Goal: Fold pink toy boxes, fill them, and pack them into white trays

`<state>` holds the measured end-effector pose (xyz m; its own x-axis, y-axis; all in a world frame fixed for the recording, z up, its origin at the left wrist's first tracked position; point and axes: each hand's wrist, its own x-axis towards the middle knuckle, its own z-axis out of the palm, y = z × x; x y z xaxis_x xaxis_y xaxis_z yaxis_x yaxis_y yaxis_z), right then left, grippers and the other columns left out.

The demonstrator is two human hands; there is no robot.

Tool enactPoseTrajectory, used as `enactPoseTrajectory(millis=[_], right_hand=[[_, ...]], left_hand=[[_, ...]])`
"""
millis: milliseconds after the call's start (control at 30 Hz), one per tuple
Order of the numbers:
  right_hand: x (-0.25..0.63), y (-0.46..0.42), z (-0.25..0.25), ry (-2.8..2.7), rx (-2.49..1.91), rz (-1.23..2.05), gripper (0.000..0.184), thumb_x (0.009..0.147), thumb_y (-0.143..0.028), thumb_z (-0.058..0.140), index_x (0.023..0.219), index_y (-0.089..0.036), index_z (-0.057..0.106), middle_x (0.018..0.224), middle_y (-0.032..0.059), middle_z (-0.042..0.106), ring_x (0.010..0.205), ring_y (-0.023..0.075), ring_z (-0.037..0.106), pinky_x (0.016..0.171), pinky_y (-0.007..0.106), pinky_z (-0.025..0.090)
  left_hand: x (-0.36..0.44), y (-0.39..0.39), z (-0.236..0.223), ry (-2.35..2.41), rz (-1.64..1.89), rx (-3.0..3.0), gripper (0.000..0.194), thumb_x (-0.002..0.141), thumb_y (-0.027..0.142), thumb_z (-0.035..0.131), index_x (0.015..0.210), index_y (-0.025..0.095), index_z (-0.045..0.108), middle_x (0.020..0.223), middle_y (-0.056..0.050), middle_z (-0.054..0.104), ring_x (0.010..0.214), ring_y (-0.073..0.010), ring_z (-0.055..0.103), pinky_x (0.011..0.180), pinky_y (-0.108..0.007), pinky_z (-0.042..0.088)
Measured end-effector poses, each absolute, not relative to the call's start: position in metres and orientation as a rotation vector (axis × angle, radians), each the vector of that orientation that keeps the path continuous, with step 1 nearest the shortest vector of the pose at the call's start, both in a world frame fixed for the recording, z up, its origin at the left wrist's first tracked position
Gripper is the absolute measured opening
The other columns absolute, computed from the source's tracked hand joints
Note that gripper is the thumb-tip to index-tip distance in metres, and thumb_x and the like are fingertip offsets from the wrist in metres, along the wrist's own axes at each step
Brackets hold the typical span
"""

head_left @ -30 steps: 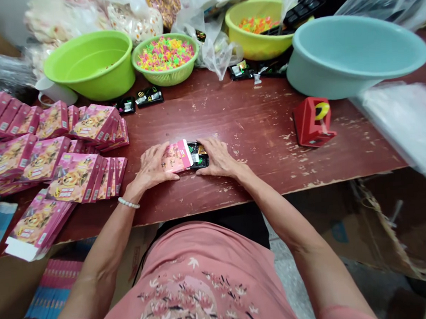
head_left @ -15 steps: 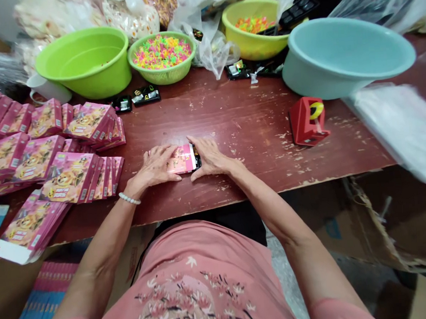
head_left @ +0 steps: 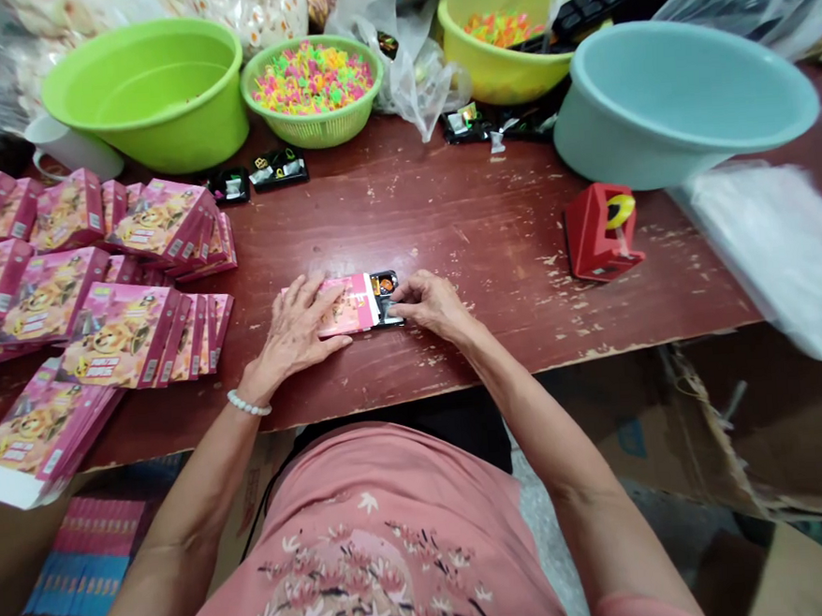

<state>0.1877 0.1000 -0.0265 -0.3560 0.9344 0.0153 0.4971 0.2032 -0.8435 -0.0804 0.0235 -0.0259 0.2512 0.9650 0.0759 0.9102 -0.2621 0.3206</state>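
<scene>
A pink printed box [head_left: 347, 305] lies flat on the dark red table in front of me. My left hand [head_left: 300, 327] rests across its top with fingers spread and the thumb by the near edge. From the box's right end sticks out a black plastic tray [head_left: 384, 278] with small orange and silvery pieces in its compartments. Over the tray's right side, my right hand [head_left: 433, 304] has thumb and fingertips pinched together at a silvery piece. Whether anything is between those fingertips is hidden.
Stacks of pink boxes [head_left: 121, 333] stand at the left. Along the back are a green basin [head_left: 152, 129], a basket of colourful small pieces [head_left: 318, 127], a yellow basin [head_left: 508, 81] and a blue basin [head_left: 625, 148]. A red tape dispenser [head_left: 593, 239] and clear plastic bags [head_left: 783, 244] lie right.
My right hand has shifted from cupping the box's right end to a pinch over the tray. More of the black tray shows outside the box. My left hand stays on the box.
</scene>
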Motion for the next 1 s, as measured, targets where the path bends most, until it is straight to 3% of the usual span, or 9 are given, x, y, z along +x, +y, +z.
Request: enactPoseTrajectory(millis=[167, 333, 400, 467, 567, 633, 767, 867, 1000], right_hand=[[0.160, 0.090, -0.025, -1.438, -1.236, 1.662, 0.033, 0.060, -0.028, 0.088, 0.081, -0.019, 0.065, 0.073, -0.0022, 0.068, 0.065, 0.0138, 0.061, 0.063, 0.027, 0.051], [0.158, 0.064, -0.006, -1.144, -0.738, 2.251, 0.053, 0.067, -0.027, 0.084, 0.114, -0.022, 0.060, 0.097, 0.0020, 0.076, 0.078, 0.0157, 0.073, 0.080, 0.031, 0.062], [0.164, 0.054, 0.006, -1.192, -0.716, 2.184, 0.055, 0.073, -0.031, 0.083, 0.122, -0.024, 0.057, 0.101, 0.0025, 0.076, 0.083, 0.0167, 0.074, 0.079, 0.031, 0.062], [0.172, 0.044, 0.017, -1.270, -0.826, 1.893, 0.049, 0.081, -0.038, 0.080, 0.123, -0.025, 0.057, 0.102, 0.0026, 0.073, 0.085, 0.0167, 0.073, 0.079, 0.031, 0.062], [0.181, 0.027, 0.027, -1.427, -0.940, 1.427, 0.053, 0.082, -0.043, 0.083, 0.124, -0.027, 0.057, 0.118, 0.0059, 0.069, 0.102, 0.0196, 0.070, 0.093, 0.037, 0.060], [0.183, 0.013, 0.025, -1.511, -0.928, 1.382, 0.060, 0.077, -0.043, 0.089, 0.125, -0.029, 0.055, 0.128, 0.0073, 0.065, 0.112, 0.0221, 0.068, 0.099, 0.040, 0.058], [0.178, -0.022, 0.003, -1.351, -0.959, 1.552, 0.050, 0.083, -0.049, 0.083, 0.117, -0.030, 0.052, 0.113, 0.0037, 0.066, 0.090, 0.0173, 0.068, 0.084, 0.035, 0.061], [0.174, -0.048, -0.015, -1.250, -0.987, 1.554, 0.047, 0.086, -0.046, 0.081, 0.121, -0.031, 0.054, 0.107, 0.0020, 0.065, 0.088, 0.0165, 0.065, 0.082, 0.032, 0.059], [0.178, -0.065, -0.027, -1.326, -0.961, 1.543, 0.038, 0.093, -0.042, 0.074, 0.127, -0.033, 0.059, 0.099, 0.0006, 0.064, 0.087, 0.0171, 0.063, 0.081, 0.032, 0.056]], left_hand=[[-0.069, 0.017, -0.022, 1.740, 0.393, 2.312, 0.086, 0.082, 0.056, 0.076, 0.158, 0.030, 0.046, 0.169, -0.013, 0.035, 0.156, -0.0463, 0.027, 0.123, -0.068, 0.025], [-0.060, 0.000, -0.013, 1.765, 0.497, 2.301, 0.078, 0.086, 0.038, 0.070, 0.158, 0.024, 0.045, 0.167, -0.015, 0.040, 0.156, -0.0445, 0.031, 0.123, -0.068, 0.029], [-0.057, -0.009, -0.008, 1.711, 0.666, 2.264, 0.066, 0.090, 0.028, 0.061, 0.155, 0.025, 0.049, 0.164, -0.013, 0.047, 0.156, -0.0389, 0.037, 0.125, -0.064, 0.031], [-0.053, -0.020, -0.003, 1.660, 0.970, 2.104, 0.051, 0.094, 0.027, 0.060, 0.144, 0.026, 0.059, 0.150, -0.011, 0.062, 0.144, -0.0328, 0.054, 0.122, -0.055, 0.042], [-0.044, -0.037, 0.005, 1.603, 1.351, 1.564, 0.040, 0.087, 0.037, 0.078, 0.122, 0.022, 0.067, 0.119, -0.009, 0.078, 0.109, -0.0278, 0.076, 0.101, -0.044, 0.061], [-0.035, -0.050, 0.008, 1.445, 1.379, 1.239, 0.051, 0.080, 0.040, 0.087, 0.120, 0.021, 0.063, 0.114, -0.010, 0.078, 0.099, -0.0266, 0.078, 0.090, -0.041, 0.066], [-0.018, -0.080, 0.000, 1.272, 1.343, 1.019, 0.063, 0.083, 0.040, 0.085, 0.133, 0.024, 0.050, 0.129, -0.013, 0.072, 0.107, -0.0245, 0.077, 0.087, -0.037, 0.067], [-0.011, -0.105, -0.013, 1.391, 1.442, 1.051, 0.071, 0.084, 0.039, 0.085, 0.141, 0.029, 0.042, 0.133, -0.012, 0.068, 0.110, -0.0214, 0.076, 0.090, -0.034, 0.066], [-0.016, -0.125, -0.021, 1.416, 1.387, 1.124, 0.053, 0.087, 0.035, 0.081, 0.133, 0.029, 0.056, 0.121, -0.007, 0.073, 0.101, -0.0190, 0.077, 0.087, -0.033, 0.066]])
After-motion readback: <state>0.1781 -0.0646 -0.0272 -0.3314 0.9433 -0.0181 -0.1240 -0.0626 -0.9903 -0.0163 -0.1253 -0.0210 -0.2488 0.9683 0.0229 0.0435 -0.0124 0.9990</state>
